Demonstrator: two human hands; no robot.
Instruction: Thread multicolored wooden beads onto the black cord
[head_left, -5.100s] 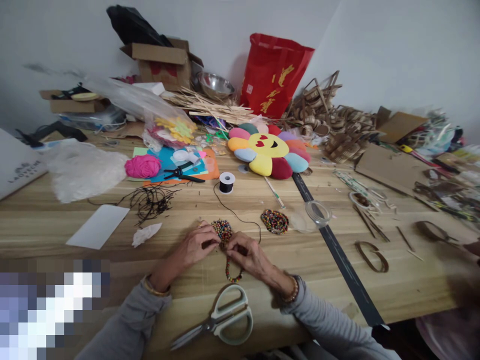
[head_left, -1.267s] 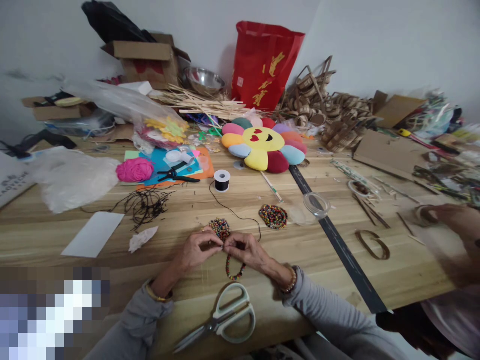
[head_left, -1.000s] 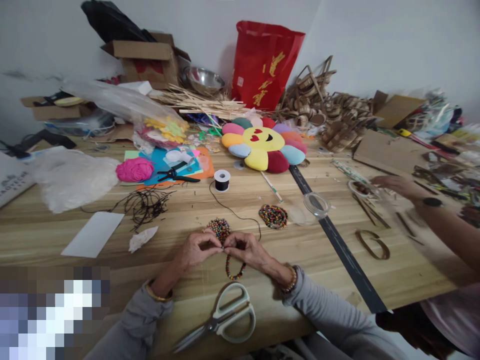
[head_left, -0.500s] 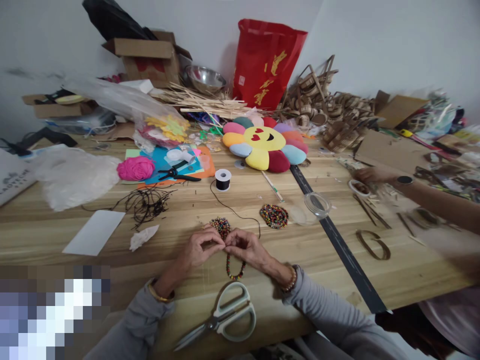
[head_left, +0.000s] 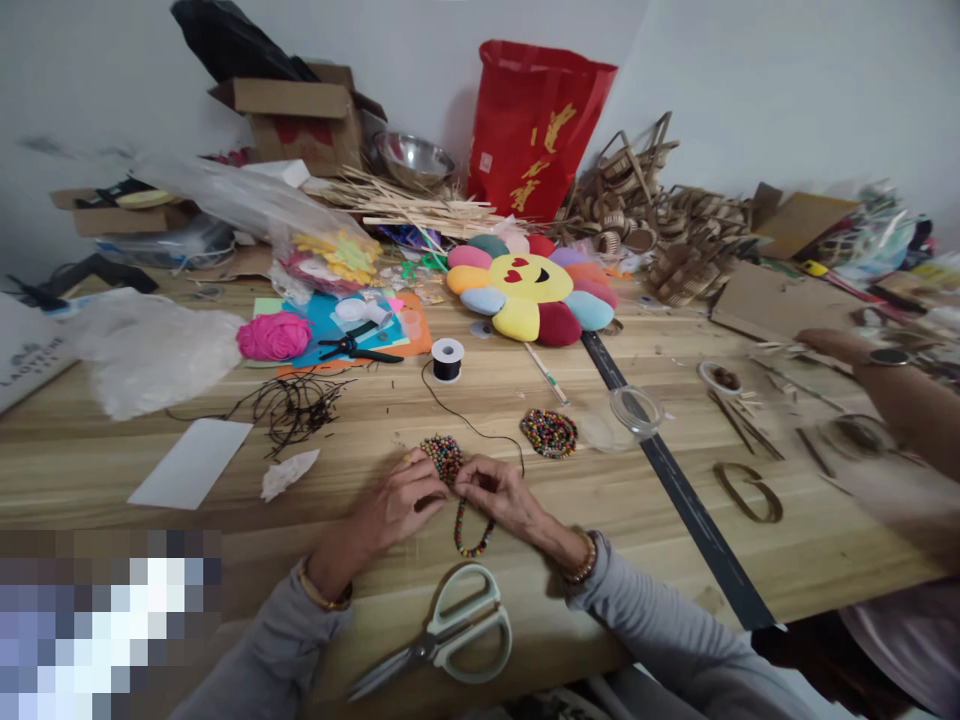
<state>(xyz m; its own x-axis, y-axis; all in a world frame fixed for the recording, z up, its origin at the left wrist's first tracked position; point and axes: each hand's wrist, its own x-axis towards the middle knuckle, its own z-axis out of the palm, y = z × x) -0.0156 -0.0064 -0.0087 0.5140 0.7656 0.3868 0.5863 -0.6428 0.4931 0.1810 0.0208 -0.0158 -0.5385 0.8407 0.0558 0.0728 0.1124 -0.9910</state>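
My right hand (head_left: 501, 494) is closed in a pinch at the upper end of a string of multicoloured wooden beads (head_left: 474, 550), which hangs in a loop toward me on the table. My left hand (head_left: 405, 500) is beside it with curled fingers, at the near left edge of a heap of loose beads (head_left: 441, 456). Whatever its fingertips hold is too small to make out. A coiled bead strand (head_left: 549, 432) rests to the right of the heap. Closer to me lie large scissors (head_left: 457, 630) with pale handles.
Black cord runs from a white spool (head_left: 448, 360). A dark strip (head_left: 690, 510) crosses the table, with a clear round container (head_left: 636, 411) on it. A flower cushion (head_left: 532, 288) sits behind. At right, another person's hand (head_left: 829, 345) reaches over plant-like strips.
My left hand has moved slightly away from the right fingertips, toward the bead heap. The bead loop stays under my right hand. The other person's hand has moved right, away from the small round dish.
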